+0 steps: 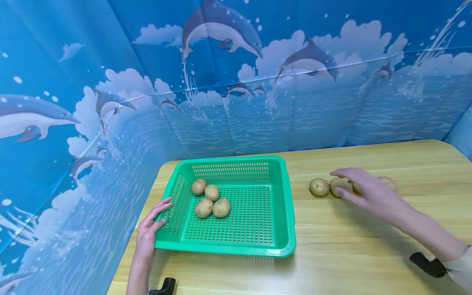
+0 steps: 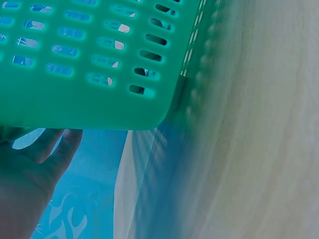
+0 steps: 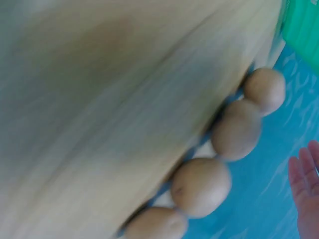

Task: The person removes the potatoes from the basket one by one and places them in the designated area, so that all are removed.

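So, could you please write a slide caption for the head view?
Left hand on a basket of four potatoes, right hand above a row of potatoes on the table.

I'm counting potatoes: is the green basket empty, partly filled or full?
Partly filled: four potatoes lie in the green basket, with space left beside them.

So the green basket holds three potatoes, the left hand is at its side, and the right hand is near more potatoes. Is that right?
Not three: the head view shows four potatoes in the green basket. The left hand is at its side, and the right hand is near more potatoes, as you say.
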